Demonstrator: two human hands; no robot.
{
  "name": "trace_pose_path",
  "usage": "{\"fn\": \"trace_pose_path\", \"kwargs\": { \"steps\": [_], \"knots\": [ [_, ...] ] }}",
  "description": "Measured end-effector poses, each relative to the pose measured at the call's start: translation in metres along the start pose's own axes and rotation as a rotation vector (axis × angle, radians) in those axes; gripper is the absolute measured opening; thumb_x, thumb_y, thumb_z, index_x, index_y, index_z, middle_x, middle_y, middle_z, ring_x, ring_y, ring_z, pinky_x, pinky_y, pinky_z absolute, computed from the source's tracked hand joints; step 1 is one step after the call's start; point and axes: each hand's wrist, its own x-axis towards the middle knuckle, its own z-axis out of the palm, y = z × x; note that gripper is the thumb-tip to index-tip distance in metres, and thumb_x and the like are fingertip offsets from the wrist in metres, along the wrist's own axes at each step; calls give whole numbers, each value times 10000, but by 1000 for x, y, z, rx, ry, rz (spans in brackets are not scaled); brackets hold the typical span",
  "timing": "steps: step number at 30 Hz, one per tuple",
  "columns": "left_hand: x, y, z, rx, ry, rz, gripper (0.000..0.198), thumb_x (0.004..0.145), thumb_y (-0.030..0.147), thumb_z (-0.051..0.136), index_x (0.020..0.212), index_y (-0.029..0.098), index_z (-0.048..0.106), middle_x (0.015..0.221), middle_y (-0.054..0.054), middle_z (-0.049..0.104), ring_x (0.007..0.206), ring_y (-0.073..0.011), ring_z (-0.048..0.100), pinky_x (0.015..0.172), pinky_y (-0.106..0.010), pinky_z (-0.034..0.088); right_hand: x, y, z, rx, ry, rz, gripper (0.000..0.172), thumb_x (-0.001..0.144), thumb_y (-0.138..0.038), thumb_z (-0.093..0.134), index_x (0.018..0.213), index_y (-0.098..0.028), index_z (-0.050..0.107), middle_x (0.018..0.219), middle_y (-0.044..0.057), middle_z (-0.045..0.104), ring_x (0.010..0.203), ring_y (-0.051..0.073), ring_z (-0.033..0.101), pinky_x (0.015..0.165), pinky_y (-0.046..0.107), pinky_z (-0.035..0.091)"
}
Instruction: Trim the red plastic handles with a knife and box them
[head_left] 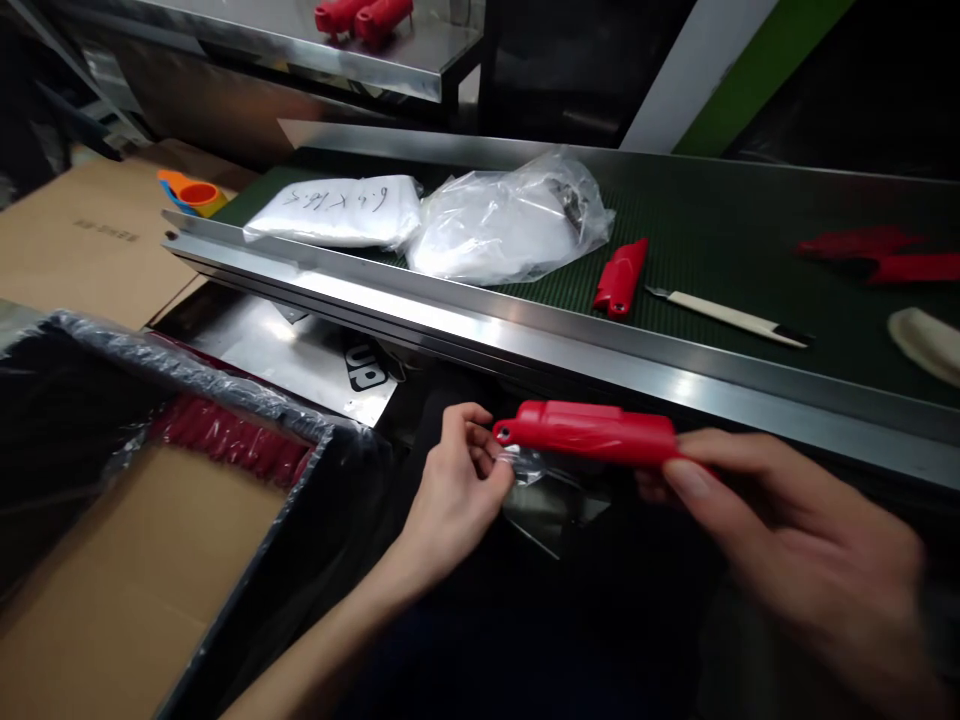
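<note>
My right hand [795, 530] grips a red plastic part [592, 432] by its right end, thumb on the near side. The part is long and hollow-looking, with a small hole at its narrow left tip. That tip lies close to the curled fingers of my left hand [457, 480], which are closed on a clear plastic bag [531, 468]. Most of the bag hangs below the red part and is hard to make out. On the dark green conveyor belt [720, 220] just beyond lie another red part [621, 278] and a pale-handled knife [731, 315].
A metal rail [480, 325] edges the belt. On the belt sit a stack of white bags [337, 210], a clear bag [510, 225] and blurred red parts [900, 255]. A plastic-lined box [202, 400] with several wrapped red parts stands left, near a tape dispenser [191, 193].
</note>
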Motion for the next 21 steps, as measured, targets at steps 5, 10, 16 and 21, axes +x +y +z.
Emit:
{"fn": "trace_pose_path", "kwargs": {
  "steps": [5, 10, 16, 21],
  "knots": [
    [15, 6, -5, -176, 7, -179, 189, 835, 307, 605, 827, 185, 462, 685, 32, 506, 567, -103, 500, 501, -205, 423, -23, 6, -13, -164, -47, -353, 151, 871, -173, 647, 1010, -227, 668, 927, 15, 699, 790, 125, 676, 747, 226, 544],
    [7, 11, 2, -218, -46, -213, 193, 840, 324, 642, 821, 157, 548, 644, 19, 553, 570, -107, 533, 544, -212, 462, -21, 4, -1, -274, -50, -480, 156, 856, -140, 655, 1004, -171, 692, 841, 59, 714, 753, 166, 688, 686, 274, 572],
    [-2, 4, 4, -120, -18, -73, 161, 900, 338, 617, 907, 178, 626, 832, -18, 637, 730, -145, 590, 653, -248, 471, -29, 14, 8, -371, -111, -624, 235, 829, -48, 656, 1052, -118, 683, 917, 112, 726, 846, 223, 688, 727, 352, 578],
    [-6, 5, -1, 83, 18, 108, 137, 951, 279, 559, 875, 190, 630, 831, -18, 604, 765, -147, 562, 690, -257, 431, -34, 23, 15, -405, -238, -797, 262, 884, -30, 480, 1044, -58, 686, 1000, 198, 728, 902, 301, 697, 727, 445, 578]
  ]
}}
